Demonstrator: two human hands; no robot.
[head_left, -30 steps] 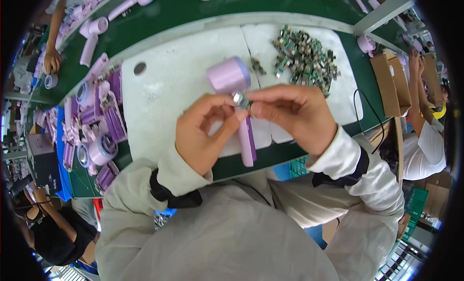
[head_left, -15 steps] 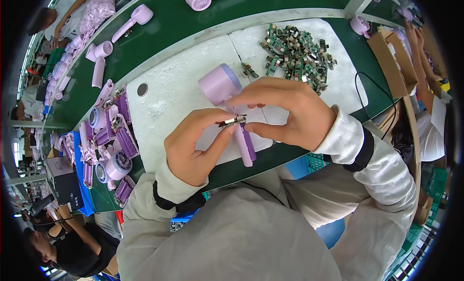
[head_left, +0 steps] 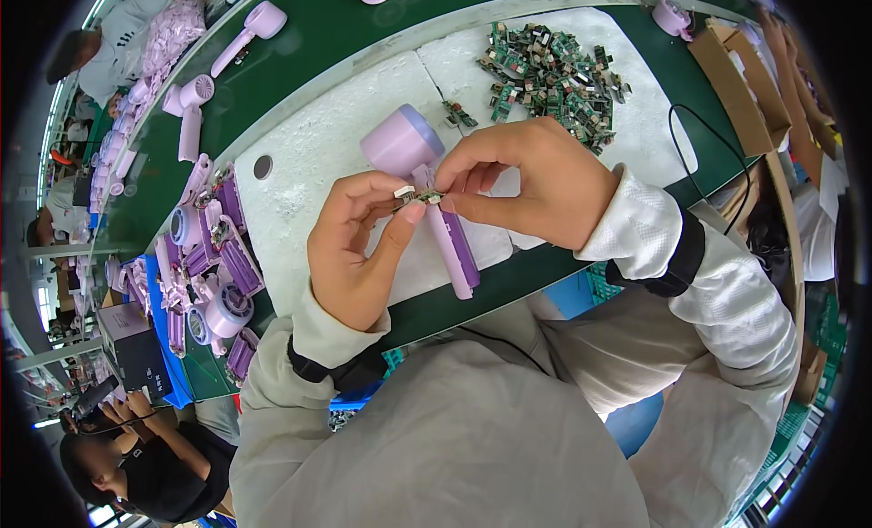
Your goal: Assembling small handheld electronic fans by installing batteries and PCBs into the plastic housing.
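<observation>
A lilac handheld fan lies in front of me on the white foam board, its round head (head_left: pixel 391 144) at the far end and its handle (head_left: pixel 451 251) slanting toward me, a darker purple strip along one side. Over the top of the handle, my left hand (head_left: pixel 352 246) pinches a small green circuit board (head_left: pixel 425 197) with a pale connector between thumb and index finger. My right hand (head_left: pixel 536 183) closes thumb and index finger at the other end of that board; its fingertips partly hide it and the neck of the fan. A single loose circuit board (head_left: pixel 459 114) lies just beyond.
A heap of green circuit boards (head_left: pixel 554 83) covers the far right of the foam board (head_left: pixel 300 219). Lilac fan parts (head_left: pixel 213 264) pile up at the left. A dark disc (head_left: pixel 262 167), a black cable (head_left: pixel 727 160) and a cardboard box (head_left: pixel 740 87) are around. Other people sit at both sides.
The circuit board has turned and shifted slightly left and away from me. My right thumb and index finger, apart before, have come together at its end.
</observation>
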